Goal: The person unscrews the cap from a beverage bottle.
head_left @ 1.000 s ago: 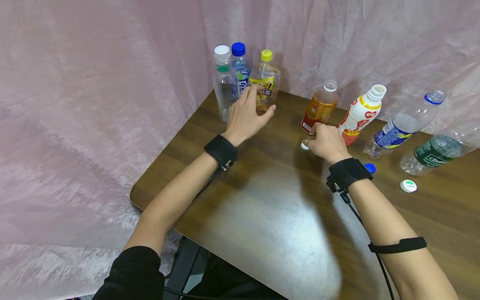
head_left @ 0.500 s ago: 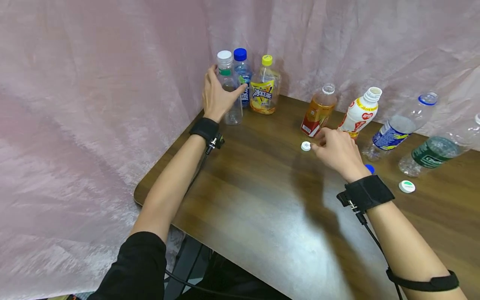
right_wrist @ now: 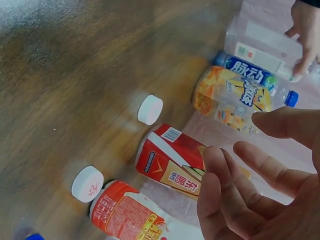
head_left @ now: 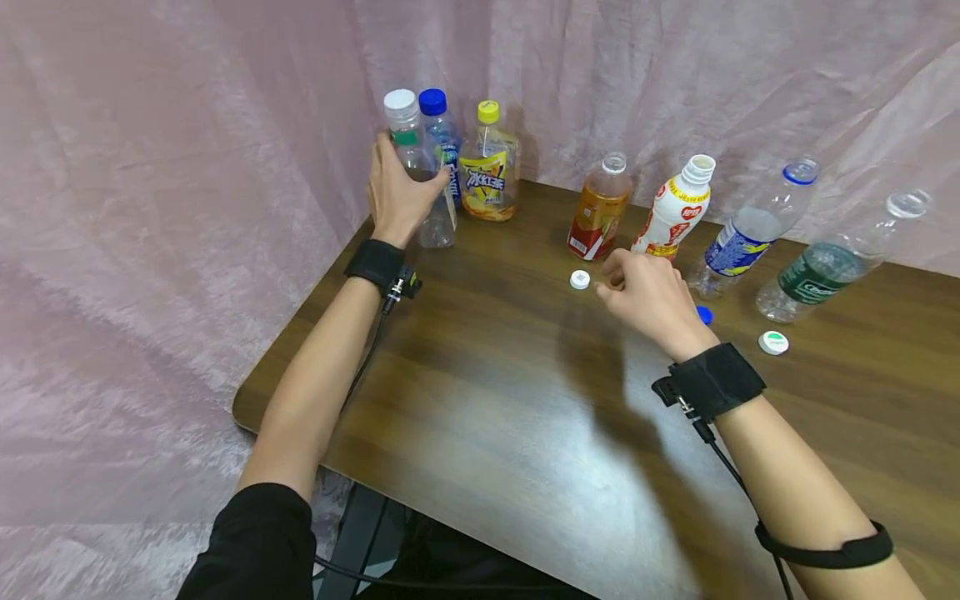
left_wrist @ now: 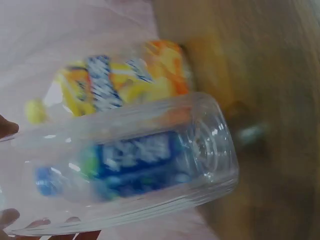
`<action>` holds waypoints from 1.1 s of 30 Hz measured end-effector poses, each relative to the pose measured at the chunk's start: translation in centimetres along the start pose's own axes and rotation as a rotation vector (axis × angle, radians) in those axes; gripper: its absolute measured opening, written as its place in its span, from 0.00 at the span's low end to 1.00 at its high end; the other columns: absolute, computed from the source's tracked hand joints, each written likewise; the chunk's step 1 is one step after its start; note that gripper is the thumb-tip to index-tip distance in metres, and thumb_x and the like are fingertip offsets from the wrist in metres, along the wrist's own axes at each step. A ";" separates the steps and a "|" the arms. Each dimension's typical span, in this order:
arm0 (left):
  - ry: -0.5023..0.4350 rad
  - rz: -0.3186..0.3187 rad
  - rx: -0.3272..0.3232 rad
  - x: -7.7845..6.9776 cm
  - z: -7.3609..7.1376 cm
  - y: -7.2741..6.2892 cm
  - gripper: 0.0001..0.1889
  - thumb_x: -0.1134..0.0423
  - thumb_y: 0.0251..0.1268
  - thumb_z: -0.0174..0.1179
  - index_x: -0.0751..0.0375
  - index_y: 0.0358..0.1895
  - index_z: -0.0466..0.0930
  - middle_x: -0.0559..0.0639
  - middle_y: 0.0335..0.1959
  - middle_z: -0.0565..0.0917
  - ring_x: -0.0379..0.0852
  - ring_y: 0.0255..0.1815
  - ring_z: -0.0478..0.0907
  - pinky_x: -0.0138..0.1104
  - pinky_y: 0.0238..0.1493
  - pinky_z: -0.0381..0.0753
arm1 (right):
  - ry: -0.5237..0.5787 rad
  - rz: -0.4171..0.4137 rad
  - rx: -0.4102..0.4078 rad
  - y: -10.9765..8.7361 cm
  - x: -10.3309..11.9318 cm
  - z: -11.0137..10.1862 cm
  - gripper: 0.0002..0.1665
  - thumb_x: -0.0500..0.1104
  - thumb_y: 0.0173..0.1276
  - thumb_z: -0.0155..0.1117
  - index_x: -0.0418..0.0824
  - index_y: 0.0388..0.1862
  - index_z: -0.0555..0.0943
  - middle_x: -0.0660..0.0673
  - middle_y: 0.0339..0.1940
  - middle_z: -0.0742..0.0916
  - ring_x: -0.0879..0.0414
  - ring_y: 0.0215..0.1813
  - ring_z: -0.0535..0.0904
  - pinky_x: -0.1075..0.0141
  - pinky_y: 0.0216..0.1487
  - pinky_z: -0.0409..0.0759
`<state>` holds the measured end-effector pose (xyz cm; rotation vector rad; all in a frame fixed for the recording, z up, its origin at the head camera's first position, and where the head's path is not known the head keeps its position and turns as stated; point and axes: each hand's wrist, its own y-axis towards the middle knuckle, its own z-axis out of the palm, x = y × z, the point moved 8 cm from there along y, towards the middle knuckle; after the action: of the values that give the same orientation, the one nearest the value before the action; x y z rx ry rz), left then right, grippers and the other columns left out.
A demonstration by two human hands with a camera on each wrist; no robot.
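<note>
My left hand [head_left: 403, 196] grips a clear bottle [head_left: 438, 227] with a white cap, thumb on one side and fingers on the other. Its transparent body [left_wrist: 210, 150] fills much of the left wrist view; whether its base touches the table I cannot tell. Just behind stand a blue-capped bottle [head_left: 447, 154] and a yellow-capped iced tea bottle [head_left: 489, 179]. My right hand [head_left: 648, 296] hovers with loosely bent fingers, holding nothing. Beside it on the table lies a small white cap [head_left: 580, 280], in front of an uncapped amber drink bottle [head_left: 600, 208].
To the right stand an uncapped white-and-red bottle [head_left: 675, 208], a blue-labelled bottle [head_left: 742, 237] and a green-labelled bottle [head_left: 817, 271]. A blue cap [head_left: 703, 315] and a white-green cap [head_left: 773, 342] lie before them. Another white cap [right_wrist: 87, 184] shows in the right wrist view. Pink curtain backs the table.
My left hand has moved left from before the yellow-capped bottle and taken hold of the white-capped clear bottle. My right hand has drawn back from the small white cap, which lies on the table.
</note>
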<state>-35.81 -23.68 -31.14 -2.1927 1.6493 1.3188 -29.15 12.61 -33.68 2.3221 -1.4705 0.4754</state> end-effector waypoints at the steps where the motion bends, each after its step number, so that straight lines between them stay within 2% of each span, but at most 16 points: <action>1: -0.007 0.025 0.005 -0.7 -0.3 -0.4 0.50 0.36 0.55 0.70 0.54 0.77 0.58 0.53 0.68 0.73 0.50 0.68 0.74 0.43 0.70 0.74 | 0.002 -0.001 -0.005 0.0 0.1 -0.1 0.17 0.47 0.70 0.65 0.37 0.50 0.84 0.35 0.44 0.90 0.39 0.46 0.87 0.43 0.46 0.80; 4: -0.019 0.126 0.063 -4.0 -0.3 -1.7 0.52 0.35 0.54 0.69 0.54 0.78 0.57 0.52 0.69 0.74 0.48 0.69 0.74 0.42 0.70 0.74 | 0.001 -0.001 -0.037 -0.2 0.0 -1.0 0.15 0.46 0.69 0.66 0.38 0.47 0.84 0.36 0.42 0.90 0.40 0.44 0.86 0.44 0.44 0.79; 6: -0.027 0.226 0.123 -6.8 0.3 -3.0 0.52 0.35 0.54 0.70 0.55 0.78 0.58 0.53 0.69 0.74 0.50 0.68 0.75 0.43 0.67 0.77 | -0.006 0.000 -0.066 -0.4 0.0 -1.9 0.14 0.46 0.69 0.65 0.38 0.45 0.85 0.37 0.40 0.90 0.40 0.43 0.86 0.45 0.43 0.78; 9: -0.016 0.395 0.210 -11.0 1.8 -5.8 0.53 0.35 0.54 0.71 0.60 0.77 0.59 0.56 0.68 0.75 0.52 0.64 0.78 0.43 0.60 0.82 | 0.001 0.012 -0.118 -0.8 -0.1 -3.8 0.14 0.46 0.69 0.65 0.38 0.45 0.85 0.37 0.39 0.91 0.40 0.42 0.86 0.47 0.42 0.76; 12: -0.016 0.538 0.299 -14.4 3.9 -8.9 0.51 0.36 0.54 0.73 0.64 0.73 0.62 0.57 0.64 0.76 0.51 0.58 0.79 0.41 0.54 0.85 | 0.027 0.029 -0.187 -1.6 -0.1 -6.2 0.15 0.46 0.70 0.64 0.38 0.47 0.85 0.36 0.40 0.91 0.40 0.43 0.87 0.50 0.42 0.73; 15: -0.051 0.623 0.380 -16.8 5.7 -11.9 0.50 0.36 0.53 0.73 0.63 0.72 0.64 0.55 0.63 0.76 0.48 0.57 0.81 0.39 0.51 0.85 | 0.051 0.022 -0.288 -2.6 0.4 -8.8 0.14 0.44 0.71 0.62 0.38 0.49 0.85 0.35 0.41 0.92 0.42 0.42 0.88 0.56 0.41 0.71; 16: -0.062 0.643 0.399 -17.4 6.1 -12.7 0.49 0.36 0.53 0.73 0.62 0.71 0.64 0.54 0.63 0.76 0.47 0.55 0.82 0.39 0.49 0.86 | 0.057 0.017 -0.330 -3.0 0.6 -9.7 0.14 0.44 0.72 0.61 0.38 0.49 0.86 0.36 0.42 0.92 0.48 0.40 0.89 0.60 0.41 0.70; 18: -0.086 0.680 0.419 -18.4 6.8 -14.0 0.49 0.36 0.52 0.73 0.61 0.71 0.65 0.53 0.62 0.76 0.46 0.54 0.83 0.39 0.48 0.86 | 0.081 -0.004 -0.412 -3.6 1.3 -11.4 0.15 0.43 0.74 0.58 0.37 0.50 0.86 0.36 0.40 0.92 0.61 0.35 0.87 0.67 0.38 0.70; 20: -0.097 0.704 0.434 -19.2 7.3 -15.1 0.49 0.35 0.51 0.74 0.60 0.70 0.65 0.52 0.62 0.76 0.45 0.53 0.83 0.39 0.46 0.86 | 0.109 -0.024 -0.480 -4.2 2.0 -12.8 0.16 0.44 0.77 0.56 0.37 0.50 0.86 0.38 0.40 0.92 0.75 0.34 0.80 0.75 0.37 0.69; 22: -0.098 0.715 0.453 -19.5 7.8 -15.8 0.49 0.36 0.51 0.74 0.60 0.70 0.65 0.52 0.63 0.76 0.45 0.53 0.82 0.38 0.47 0.85 | 0.126 -0.043 -0.511 -4.5 2.9 -13.6 0.18 0.48 0.77 0.56 0.37 0.51 0.86 0.39 0.40 0.92 0.84 0.32 0.73 0.81 0.37 0.68; 25: -0.097 0.720 0.486 -19.8 8.4 -16.8 0.49 0.36 0.51 0.74 0.60 0.71 0.65 0.51 0.63 0.75 0.43 0.54 0.80 0.36 0.49 0.84 | 0.107 -0.076 -0.507 -4.2 4.4 -13.8 0.22 0.53 0.74 0.62 0.36 0.51 0.85 0.39 0.41 0.92 0.75 0.35 0.80 0.80 0.39 0.69; 27: -0.099 0.713 0.502 -19.9 8.8 -17.3 0.48 0.37 0.50 0.75 0.59 0.70 0.65 0.50 0.62 0.75 0.42 0.53 0.79 0.35 0.49 0.83 | 0.070 -0.090 -0.496 -4.0 5.1 -13.7 0.26 0.56 0.70 0.67 0.35 0.51 0.85 0.37 0.41 0.91 0.61 0.37 0.86 0.74 0.40 0.69; 29: -0.094 0.709 0.509 -20.1 9.0 -17.7 0.48 0.37 0.50 0.75 0.57 0.69 0.65 0.48 0.61 0.75 0.40 0.51 0.79 0.33 0.48 0.82 | 0.039 -0.099 -0.503 -3.8 5.6 -13.5 0.29 0.58 0.66 0.72 0.33 0.48 0.85 0.35 0.39 0.91 0.48 0.39 0.86 0.68 0.39 0.68; 31: -0.087 0.702 0.509 -20.1 9.2 -18.0 0.47 0.37 0.50 0.75 0.56 0.69 0.65 0.47 0.59 0.75 0.40 0.49 0.79 0.33 0.46 0.82 | 0.020 -0.097 -0.518 -3.8 5.8 -13.4 0.30 0.58 0.63 0.75 0.32 0.44 0.84 0.35 0.36 0.90 0.44 0.39 0.84 0.65 0.38 0.66; 33: -0.079 0.699 0.513 -20.2 9.4 -18.2 0.47 0.37 0.50 0.75 0.56 0.69 0.64 0.47 0.59 0.75 0.40 0.48 0.79 0.33 0.45 0.82 | 0.009 -0.096 -0.538 -3.9 5.8 -13.4 0.29 0.57 0.61 0.78 0.31 0.39 0.84 0.35 0.33 0.88 0.46 0.37 0.81 0.66 0.37 0.64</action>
<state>-26.99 3.71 -30.57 -1.3046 2.4866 0.8942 -24.54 15.76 -19.70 1.9421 -1.2786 0.0483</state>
